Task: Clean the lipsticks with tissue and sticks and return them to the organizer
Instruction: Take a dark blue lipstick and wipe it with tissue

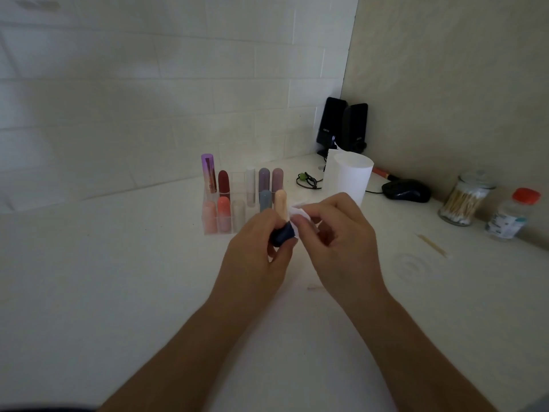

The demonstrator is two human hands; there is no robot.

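Observation:
My left hand [261,242] grips a dark blue lipstick [283,234] in front of the clear organizer [214,224]. My right hand [335,233] pinches a crumpled white tissue [300,214] against the lipstick's upper end. The organizer holds several capped lipsticks in two rows, among them a tall purple one [208,172], a dark red one [223,181] and a peach one [280,203]. A thin wooden stick [432,245] lies on the counter to the right.
A white cup [350,179] stands behind my right hand. Two black speakers [341,126] sit in the corner, with a black mouse [407,190] beside the right wall. A glass jar of cotton swabs [465,200] and an orange-capped bottle [512,215] stand at far right.

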